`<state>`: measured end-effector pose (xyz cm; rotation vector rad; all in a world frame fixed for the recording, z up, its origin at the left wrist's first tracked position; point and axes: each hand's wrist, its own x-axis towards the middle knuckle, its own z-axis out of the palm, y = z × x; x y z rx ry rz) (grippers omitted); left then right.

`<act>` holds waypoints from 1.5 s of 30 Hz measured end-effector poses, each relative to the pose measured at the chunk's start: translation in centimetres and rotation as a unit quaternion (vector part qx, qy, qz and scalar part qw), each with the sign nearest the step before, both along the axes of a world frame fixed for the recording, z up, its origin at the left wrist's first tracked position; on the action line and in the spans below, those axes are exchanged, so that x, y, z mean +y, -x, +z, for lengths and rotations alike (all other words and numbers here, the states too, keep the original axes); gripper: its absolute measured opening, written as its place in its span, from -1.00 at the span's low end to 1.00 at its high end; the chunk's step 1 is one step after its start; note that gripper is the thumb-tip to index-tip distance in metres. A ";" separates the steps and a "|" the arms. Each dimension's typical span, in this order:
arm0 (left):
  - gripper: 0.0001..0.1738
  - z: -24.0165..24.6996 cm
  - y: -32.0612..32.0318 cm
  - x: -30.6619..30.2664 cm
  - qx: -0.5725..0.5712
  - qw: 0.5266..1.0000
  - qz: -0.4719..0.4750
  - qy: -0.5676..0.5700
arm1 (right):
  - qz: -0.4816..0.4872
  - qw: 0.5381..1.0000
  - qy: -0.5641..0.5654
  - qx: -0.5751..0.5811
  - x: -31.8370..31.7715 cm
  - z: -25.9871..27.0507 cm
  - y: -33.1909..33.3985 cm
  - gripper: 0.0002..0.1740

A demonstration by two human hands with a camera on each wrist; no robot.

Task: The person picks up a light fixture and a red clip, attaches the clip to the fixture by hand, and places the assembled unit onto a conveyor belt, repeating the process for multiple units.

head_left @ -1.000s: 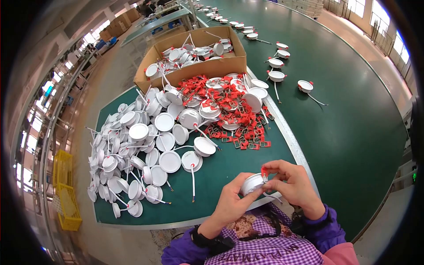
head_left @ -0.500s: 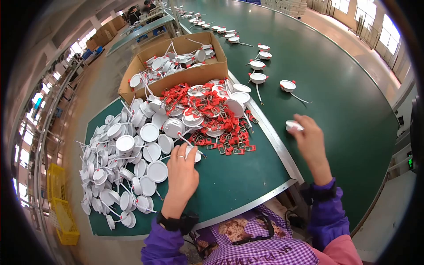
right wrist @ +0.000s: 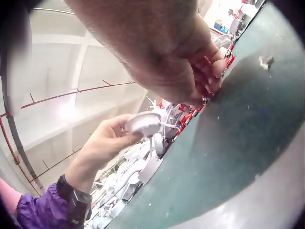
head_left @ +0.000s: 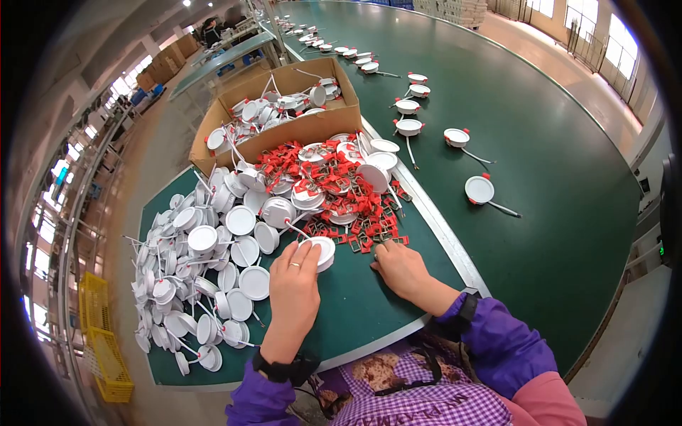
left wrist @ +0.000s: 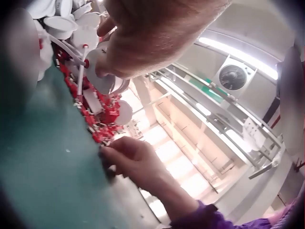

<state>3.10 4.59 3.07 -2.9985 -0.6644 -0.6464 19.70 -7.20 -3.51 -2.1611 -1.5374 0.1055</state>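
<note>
My left hand point(head_left: 293, 291) holds a round white lamp point(head_left: 321, 254) by its rim, between thumb and fingers, at the edge of the white lamp pile; the right wrist view shows the same lamp point(right wrist: 144, 123) in that hand point(right wrist: 107, 143). At the near edge of the heap of red clips point(head_left: 355, 192), my right hand point(head_left: 403, 270) has its fingers curled down among the clips point(head_left: 369, 236). Whether a clip is pinched there is hidden in the head view. In the left wrist view the right hand point(left wrist: 138, 162) touches the end of the red clips point(left wrist: 102, 133).
Many white lamps point(head_left: 202, 238) lie heaped on the left of the green table point(head_left: 355, 305). Behind stands a cardboard box point(head_left: 284, 131) of lamps. Right of a metal edge point(head_left: 433, 227), a green belt point(head_left: 568, 248) carries a row of lamps, the nearest one point(head_left: 479, 189) with its cable out.
The right hand has let go of a lamp on the belt and moved left to the red clips. The left hand has taken hold of another lamp from the pile's edge.
</note>
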 end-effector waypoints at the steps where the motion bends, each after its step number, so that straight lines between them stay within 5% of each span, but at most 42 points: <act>1: -0.56 1.3 0.0 -0.5 -0.065 0.997 -0.025 0.040 | 0.001 1.000 0.002 0.000 -0.2 -0.2 0.2 -0.92; 4: -0.53 3.9 0.6 -2.2 -0.178 0.977 -0.055 0.104 | -0.013 0.998 0.055 -0.030 -0.4 -0.1 0.4 -0.92; 7: -0.68 4.0 1.3 -3.8 -0.326 0.869 -0.016 0.370 | 0.010 0.991 0.120 -0.059 -1.0 1.1 0.7 -0.92; 8: -0.68 3.5 1.6 -4.0 -0.327 0.871 -0.016 0.368 | -0.015 0.993 0.106 -0.040 -1.1 1.1 0.7 -0.91; 10: -0.71 2.2 1.9 -4.3 -0.398 0.694 -0.013 0.600 | -0.036 0.995 0.094 -0.020 -1.3 1.8 0.6 -0.88; 12: -0.72 0.6 1.8 -4.6 -0.406 0.661 -0.002 0.631 | -0.032 0.992 -0.054 0.113 -2.0 3.7 0.4 -0.90; 14: -0.72 -0.4 1.8 -5.1 -0.397 0.583 0.026 0.708 | -0.029 0.977 -0.086 0.194 -2.6 5.9 1.3 -0.87; 17: -0.71 -1.5 1.6 -5.9 -0.374 0.580 0.028 0.723 | 0.021 0.947 -0.210 0.244 -2.8 6.7 2.5 -0.83; 34: -0.68 -3.1 1.2 -7.3 -0.325 0.692 -0.009 0.644 | 0.047 0.964 -0.176 0.192 -3.6 5.8 4.7 -0.87; 40: -0.69 -3.0 1.6 -7.4 -0.315 0.673 -0.011 0.669 | 0.037 0.947 -0.216 0.233 -3.7 5.3 4.3 -0.81; 45: -0.67 -3.0 2.2 -7.4 -0.320 0.621 -0.016 0.715 | 0.009 0.866 -0.104 0.490 -4.0 5.9 3.5 -0.63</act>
